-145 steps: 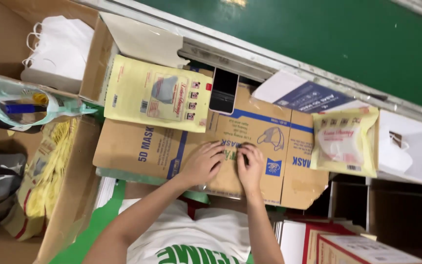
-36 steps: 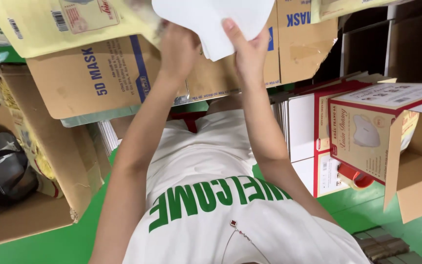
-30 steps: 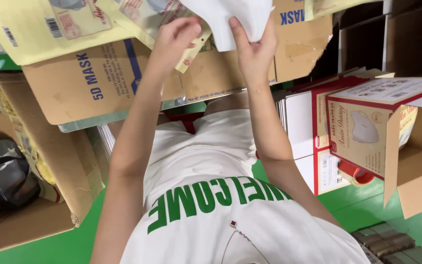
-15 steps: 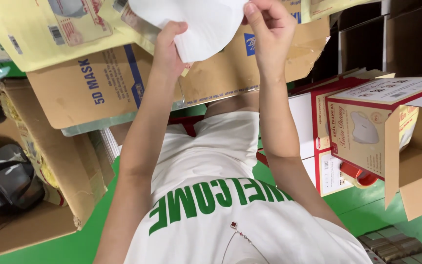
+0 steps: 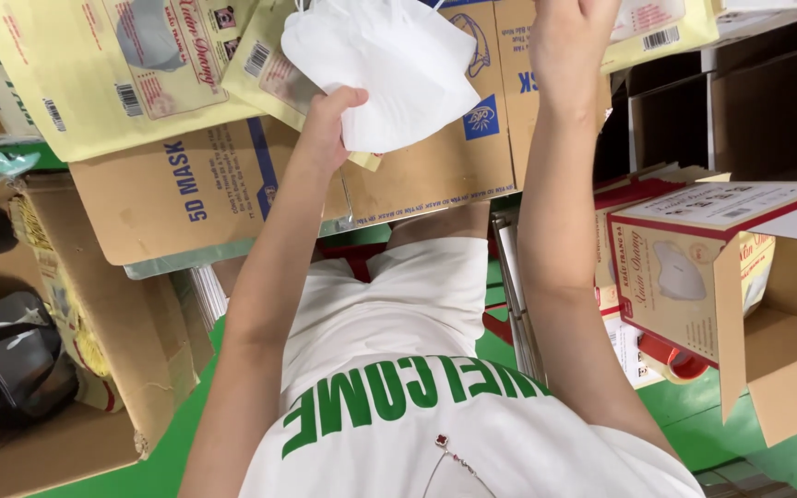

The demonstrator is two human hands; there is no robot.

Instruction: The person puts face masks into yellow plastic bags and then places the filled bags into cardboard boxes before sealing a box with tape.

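Your left hand [image 5: 329, 124] pinches a white mask [image 5: 380, 69] by its lower edge, above a flattened brown carton [image 5: 205, 198] with blue print. Your right hand [image 5: 569, 41] is raised beside the mask; its grip runs off the top edge, so I cannot tell. Yellow pouches [image 5: 94, 69] lie upper left; a red-trimmed box [image 5: 684, 267] stands right.

Yellow pouches [image 5: 94, 74] and cardboard box [image 5: 232, 184] crowd the left; dark shelf openings [image 5: 767, 111] lie open right
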